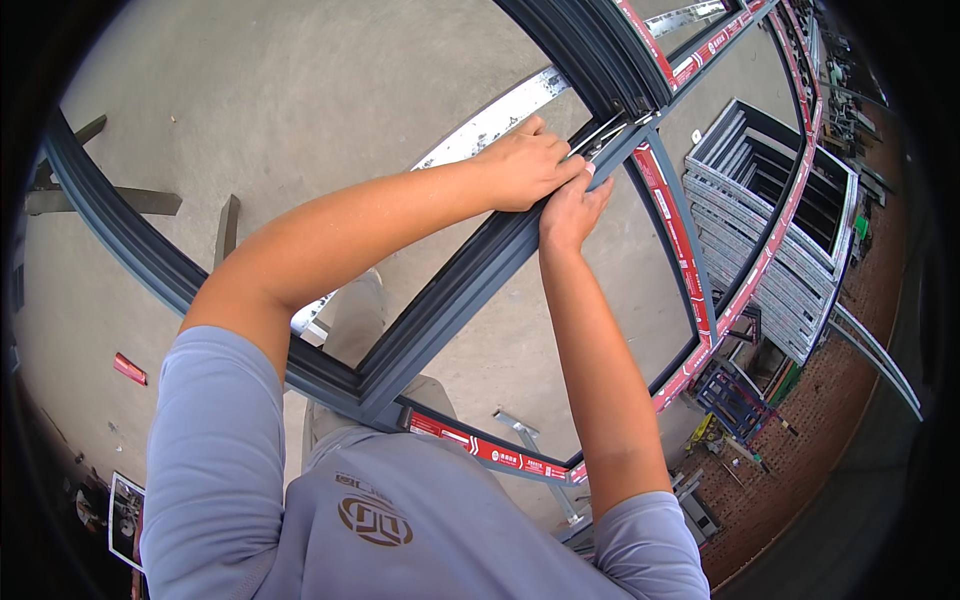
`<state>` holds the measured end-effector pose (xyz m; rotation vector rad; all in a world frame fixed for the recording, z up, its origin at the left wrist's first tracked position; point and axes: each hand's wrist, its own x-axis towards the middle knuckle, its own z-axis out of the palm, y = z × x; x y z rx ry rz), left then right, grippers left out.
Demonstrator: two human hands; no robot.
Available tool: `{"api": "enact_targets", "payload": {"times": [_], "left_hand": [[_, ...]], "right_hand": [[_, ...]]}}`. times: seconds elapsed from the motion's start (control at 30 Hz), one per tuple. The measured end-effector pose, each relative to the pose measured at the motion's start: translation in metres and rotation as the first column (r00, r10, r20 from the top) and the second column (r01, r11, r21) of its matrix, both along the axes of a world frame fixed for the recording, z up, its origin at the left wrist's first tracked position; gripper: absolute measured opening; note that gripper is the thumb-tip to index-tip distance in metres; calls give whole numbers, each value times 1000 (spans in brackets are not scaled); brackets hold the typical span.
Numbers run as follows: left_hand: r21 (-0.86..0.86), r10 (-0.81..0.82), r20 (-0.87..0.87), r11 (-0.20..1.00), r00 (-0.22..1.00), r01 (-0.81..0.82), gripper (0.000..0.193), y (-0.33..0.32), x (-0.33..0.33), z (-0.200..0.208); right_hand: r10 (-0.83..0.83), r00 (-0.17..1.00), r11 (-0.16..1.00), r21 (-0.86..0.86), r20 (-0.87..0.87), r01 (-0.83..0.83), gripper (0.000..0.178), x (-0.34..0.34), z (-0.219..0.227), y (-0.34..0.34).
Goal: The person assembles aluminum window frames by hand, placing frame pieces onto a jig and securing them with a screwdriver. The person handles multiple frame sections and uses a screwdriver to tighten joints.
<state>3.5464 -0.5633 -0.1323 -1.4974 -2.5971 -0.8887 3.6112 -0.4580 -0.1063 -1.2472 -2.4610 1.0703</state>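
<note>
A dark grey metal window frame lies across in front of me, its grooved bar running from near my waist up to a joint at the upper right. My left hand rests on that bar close to the joint, its fingers bent and closed at the groove. Against the bar's right side, my right hand wraps it, with thumb and fingers meeting the left hand's fingertips. Just beyond the fingers, a thin silvery metal strip shows in the groove. What the left fingertips pinch, if anything, is hidden.
Red-and-white tape covers other frame bars on the right. A white-speckled metal beam passes beneath the frame. Stacked frames and profiles stand at the right. Dark support legs are at the left; a red object lies on the floor.
</note>
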Motion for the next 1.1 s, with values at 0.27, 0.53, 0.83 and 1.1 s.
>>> {"api": "enact_targets", "payload": {"times": [0.27,0.53,0.83,1.1], "left_hand": [[16,142,522,984,841,-175,35,8,-3,1],[-30,429,445,884,786,-466,38,36,6,0],[78,466,463,826,754,-559,46,42,7,-16],[15,451,455,858,768,-513,42,39,7,-3]], "right_hand": [[12,1000,1000,2,-17,-11,76,1,-5,4],[27,993,994,-104,-113,-39,75,2,-10,8],[16,996,998,-60,-83,-21,77,3,-6,5],[9,998,998,-63,-68,-13,77,2,-6,6]]}}
